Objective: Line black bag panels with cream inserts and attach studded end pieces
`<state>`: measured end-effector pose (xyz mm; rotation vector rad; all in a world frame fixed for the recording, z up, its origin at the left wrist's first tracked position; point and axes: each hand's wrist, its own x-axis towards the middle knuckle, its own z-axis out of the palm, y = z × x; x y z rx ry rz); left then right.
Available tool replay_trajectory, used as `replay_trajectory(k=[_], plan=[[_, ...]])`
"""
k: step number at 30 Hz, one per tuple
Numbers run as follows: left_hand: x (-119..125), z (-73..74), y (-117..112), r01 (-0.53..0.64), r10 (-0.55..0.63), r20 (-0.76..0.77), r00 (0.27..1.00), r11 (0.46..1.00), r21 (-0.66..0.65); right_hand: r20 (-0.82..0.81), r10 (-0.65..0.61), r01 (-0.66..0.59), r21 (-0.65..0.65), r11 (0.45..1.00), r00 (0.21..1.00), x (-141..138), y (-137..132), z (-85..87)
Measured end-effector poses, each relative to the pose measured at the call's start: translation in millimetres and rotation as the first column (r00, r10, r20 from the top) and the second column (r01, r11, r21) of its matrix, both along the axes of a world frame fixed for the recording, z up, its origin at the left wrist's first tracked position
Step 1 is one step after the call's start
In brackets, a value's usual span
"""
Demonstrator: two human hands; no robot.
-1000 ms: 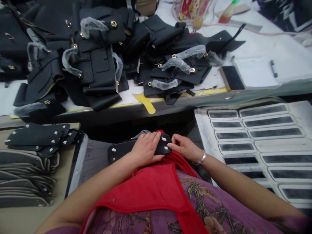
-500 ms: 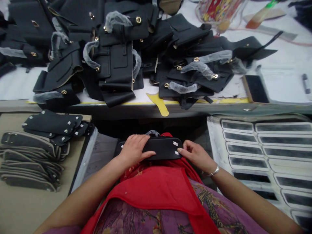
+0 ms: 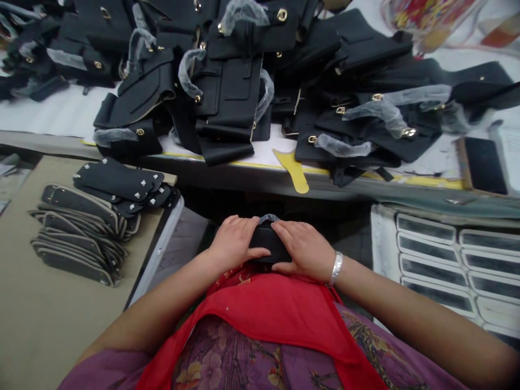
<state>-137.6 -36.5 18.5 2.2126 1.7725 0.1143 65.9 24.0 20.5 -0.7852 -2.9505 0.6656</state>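
Note:
Low over the red apron (image 3: 268,309) at my lap sits a black handbag (image 3: 268,244), its flat base panel facing up. Its far side shows a handle in clear plastic wrap (image 3: 268,218). My left hand (image 3: 235,241) grips the bag's left part, with the thumb on the near side and the fingers over the top. On the right part, my right hand (image 3: 305,250) does the same, thumb toward me. Both hands cover the ends of the base panel, and the bag's underside is hidden.
Black handbags with plastic-wrapped handles (image 3: 231,81) crowd the white-covered table ahead. A yellow template (image 3: 294,172) and a phone (image 3: 484,165) lie near its edge. Studded black base panels (image 3: 117,179) and a stack of panels (image 3: 77,241) are at left. Rows of framed black strips (image 3: 433,268) lie at right.
My right hand has moved from the panel's right corner onto its top, covering the white pieces there. My left hand keeps its hold. The whole view has shifted, with the table sliding rightward.

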Motion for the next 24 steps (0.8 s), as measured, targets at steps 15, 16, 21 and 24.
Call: replay_trajectory(k=[15, 16, 21, 24], plan=[[-47, -21.2, -24, -0.375, 0.468, 0.459, 0.756, 0.883, -0.283, 0.096, -0.025, 0.014, 0.112, 0.994, 0.995, -43, -18, 0.9], [-49, -22.7, -26, -0.39, 0.501, 0.49, 0.713, 0.865, -0.317, 0.09, -0.021, 0.01, 0.12, 0.993, 0.996, -51, -21, -0.9], [-73, -31.3, -43, -0.293, 0.61, 0.711, 0.35, 0.792, -0.535, 0.11, -0.04, 0.021, 0.165, 0.986, 0.993, -71, -26, -6.9], [-80, -33.3, -52, -0.273, 0.616, 0.751, 0.236, 0.784, -0.557, 0.125, -0.039, 0.017, 0.173, 0.985, 0.991, -71, -27, -6.5]])
